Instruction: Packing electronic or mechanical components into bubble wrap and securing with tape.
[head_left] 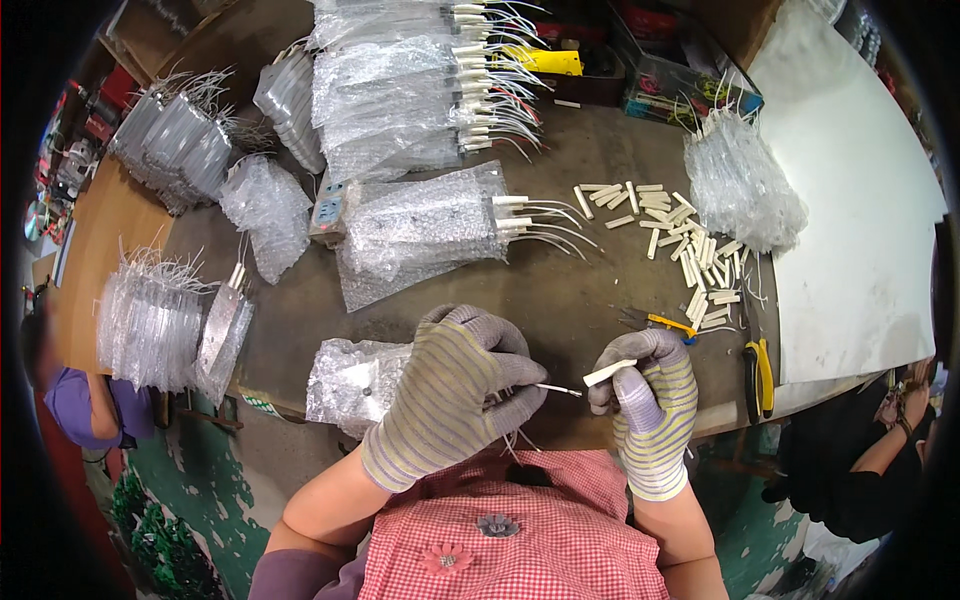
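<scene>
- Grey knit with yellow stripes, lined texture: gloves on both hands.
- Left hand (452, 385): fingers clamped on a wire (558, 389), thin, white and flexible; its end extends toward the right fingers.
- Right hand (652, 410): thumb and fingers clamped on a tube (608, 372), off-white, smooth, straight and narrow. The tube's near end sits just beside the wire's end.
- Pack (345, 380): clear bubble film, wrinkled and glossy, left of and partly behind the left fingers.
- Bag (425, 230): bubble film, flat, pale leads at its right end; beyond the left fingers.
- Stack (390, 95): overlapping bubble-film bags, white and red leads; farther beyond the left fingers.
- Spare tubes (687, 268): loose heap, same form as the held tube, beyond the right fingers.
- Snips (672, 324): yellow-orange handles, just beyond the right fingers.
- Pliers (758, 380): yellow and black handles, right of the right fingers.
- Table (570, 280): dark brown, scuffed, beyond both hands; a white sheet (840, 200) covers its right side.
- Room: worn green floor (205, 490) below left of the left fingers; a person in purple (75, 405) at far left.
</scene>
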